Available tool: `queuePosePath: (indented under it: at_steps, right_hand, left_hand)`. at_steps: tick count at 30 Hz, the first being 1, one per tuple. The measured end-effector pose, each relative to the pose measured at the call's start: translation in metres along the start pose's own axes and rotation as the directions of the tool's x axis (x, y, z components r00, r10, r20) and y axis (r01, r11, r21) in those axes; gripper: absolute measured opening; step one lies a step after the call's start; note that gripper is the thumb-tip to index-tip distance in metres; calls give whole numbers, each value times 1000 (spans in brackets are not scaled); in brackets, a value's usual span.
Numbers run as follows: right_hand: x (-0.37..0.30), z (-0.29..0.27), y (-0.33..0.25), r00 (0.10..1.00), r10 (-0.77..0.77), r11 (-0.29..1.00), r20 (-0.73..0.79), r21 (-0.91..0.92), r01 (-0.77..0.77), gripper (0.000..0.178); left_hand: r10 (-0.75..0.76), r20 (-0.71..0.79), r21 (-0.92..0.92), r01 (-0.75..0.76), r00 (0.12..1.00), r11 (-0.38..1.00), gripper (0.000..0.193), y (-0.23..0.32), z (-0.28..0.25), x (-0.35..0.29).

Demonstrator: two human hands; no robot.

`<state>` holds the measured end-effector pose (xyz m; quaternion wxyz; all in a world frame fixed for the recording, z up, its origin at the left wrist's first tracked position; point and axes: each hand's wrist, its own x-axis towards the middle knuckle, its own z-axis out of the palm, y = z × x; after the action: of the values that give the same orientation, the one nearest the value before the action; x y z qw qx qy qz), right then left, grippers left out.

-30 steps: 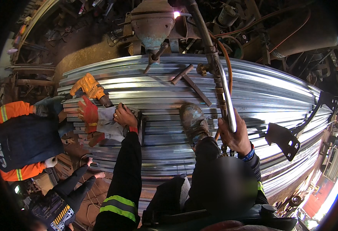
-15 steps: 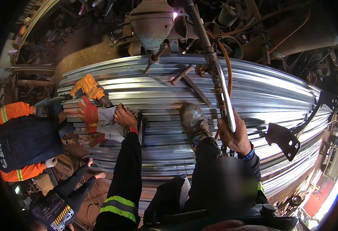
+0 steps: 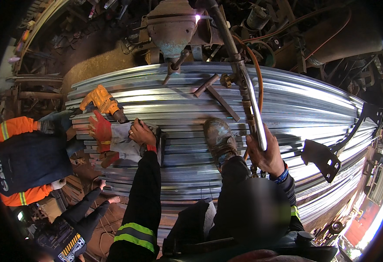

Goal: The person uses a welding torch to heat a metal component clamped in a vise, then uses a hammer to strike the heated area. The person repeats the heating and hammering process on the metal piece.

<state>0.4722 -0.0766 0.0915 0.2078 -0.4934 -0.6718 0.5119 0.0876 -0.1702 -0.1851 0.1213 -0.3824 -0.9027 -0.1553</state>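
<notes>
Torch (image 3: 243, 73) alight, clamped in the right hand (image 3: 265, 151), its flame (image 3: 197, 18) beyond that hand, beside the vise (image 3: 172, 32)! Left hand (image 3: 142, 132), well apart, sits on gloves (image 3: 120, 136), grip unclear; lighting's done, what's left I can't tell.

The bars (image 3: 182, 146) making up the surface are silver, striped lengthwise with dark grey lines and white glare. Toward the left edge, the drill (image 3: 102, 101) is yellow-orange with a dark nose, and the gloves (image 3: 100, 129) are red and pale grey. Near the far edge, the hammer (image 3: 220, 100) is rusty brown. The torch (image 3: 253, 105) is shiny silver and brown with a brass-coloured knob (image 3: 226, 80); its hose (image 3: 260, 81) is orange. Toward the right edge, the plate (image 3: 320, 158) is black. The left sleeve (image 3: 144, 196) is black, banded lime-yellow and grey.
</notes>
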Motion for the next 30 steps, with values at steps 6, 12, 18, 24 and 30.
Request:
queuePosePath:
  at_steps: [6, 12, 18, 24, 30]
  right_hand:
    - [0, 1, 2, 1000, 4, 1000, 4, -5, -4, 50]
    - [-1, 0, 7, 1000, -20, 1000, 4, -1, 20, 50]
    - [0, 1, 2, 1000, -7, 1000, 4, 13, 7, 50]
    - [3, 6, 5, 993, -103, 994, -60, 19, 104, 41]
    - [4, 5, 4, 994, -100, 995, -53, 15, 101, 42]
  left_hand:
    - [2, 7, 1, -2, 1000, 1000, 32, -1, 0, 0]
    - [7, 9, 5, -7, 1000, 1000, 32, -1, 0, 0]
    - [-5, 9, 5, 5, 1000, 1000, 32, -1, 2, 0]
    - [0, -19, 10, 0, 1000, 1000, 31, -1, 2, 0]
    - [-4, -12, -3, 4, 1000, 1000, 32, -1, 4, 0]
